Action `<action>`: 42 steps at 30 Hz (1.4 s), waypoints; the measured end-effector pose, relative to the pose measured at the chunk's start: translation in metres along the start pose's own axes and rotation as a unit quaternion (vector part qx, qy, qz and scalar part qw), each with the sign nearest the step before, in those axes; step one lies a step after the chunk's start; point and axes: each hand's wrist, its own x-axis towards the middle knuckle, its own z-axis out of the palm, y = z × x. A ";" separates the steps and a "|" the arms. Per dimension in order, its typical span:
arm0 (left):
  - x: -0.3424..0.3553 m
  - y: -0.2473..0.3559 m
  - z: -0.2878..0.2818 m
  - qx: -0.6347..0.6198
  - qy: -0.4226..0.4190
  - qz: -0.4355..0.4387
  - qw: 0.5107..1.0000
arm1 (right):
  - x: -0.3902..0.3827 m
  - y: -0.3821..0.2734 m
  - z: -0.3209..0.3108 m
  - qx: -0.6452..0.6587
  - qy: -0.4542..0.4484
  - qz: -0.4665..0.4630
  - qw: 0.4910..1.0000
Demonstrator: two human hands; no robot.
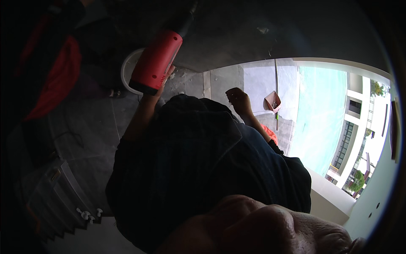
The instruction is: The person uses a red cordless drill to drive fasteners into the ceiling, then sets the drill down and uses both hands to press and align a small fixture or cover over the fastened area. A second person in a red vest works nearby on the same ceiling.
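My left hand [161, 86] is closed around a red heat gun [157, 60], which has a black nozzle end [185, 21] tilted up and to the right. That nozzle is close to a dark grey wall [237, 31]; whether it touches cannot be made out in the shadow. Most of the left fingers are hidden behind the tool's body. In front of my body on the right, my right hand [239, 99] hangs with its fingers curled in, and no object shows in it. It is apart from the wall and from the heat gun.
A white-rimmed bucket [125, 70] stands on the grey floor behind the heat gun. A pinkish dustpan [272, 101] lies right of my right hand, near a big window [323, 114]. At the left is a person in red and dark clothing [59, 76]. White fittings [86, 214] lie lower left.
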 end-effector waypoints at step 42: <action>-0.011 0.045 -0.014 0.066 -0.008 0.047 0.997 | 0.000 0.017 0.026 -0.005 -0.043 -0.056 0.998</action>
